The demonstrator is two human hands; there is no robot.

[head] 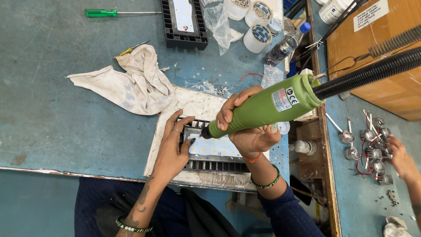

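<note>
At the near edge of the blue table (52,127), the right hand (250,131) is wrapping tightly around a green power screwdriver (263,107), tilting its tip down onto the left end of a light panel (215,147), likely to seat a screw. The left hand (173,149) is pressing flat, fingers spread, on the panel's left side, apparently steadying it on a white mat (197,105). Farther left, a dirty rag (127,81) is lying beside a green-handled screwdriver (103,13). At the right, another person's hand (401,160) is sorting small wired parts (372,149).
</note>
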